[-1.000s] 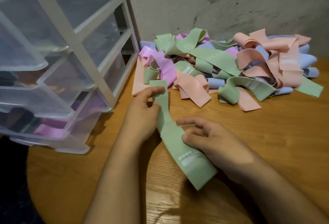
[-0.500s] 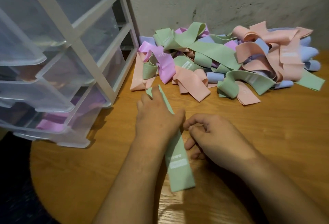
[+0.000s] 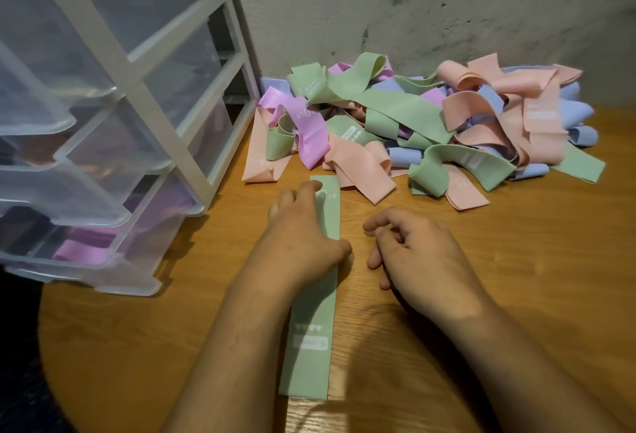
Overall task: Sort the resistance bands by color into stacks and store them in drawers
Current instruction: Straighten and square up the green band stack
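Left hand [image 3: 303,226] presses the long mint-green elastic band [image 3: 309,346] flat, seemingly founding a stack; right hand [image 3: 413,253] alongside lies loosely curled, empty

Surface: we see a light brown wooden table [image 3: 499,260] with a rounded near edge.
Left: a white-framed drawer unit of clear plastic [image 3: 192,171] stands on the wood.
Front centre: one long pale green resistance band [image 3: 311,346] lies flat and straight, pointing away from us.
Back: a loose heap of green, pink, purple and blue bands [image 3: 430,129] sits just beside the drawer unit; we think only its lowest strips touch the wood, though the tangle hides most of them.
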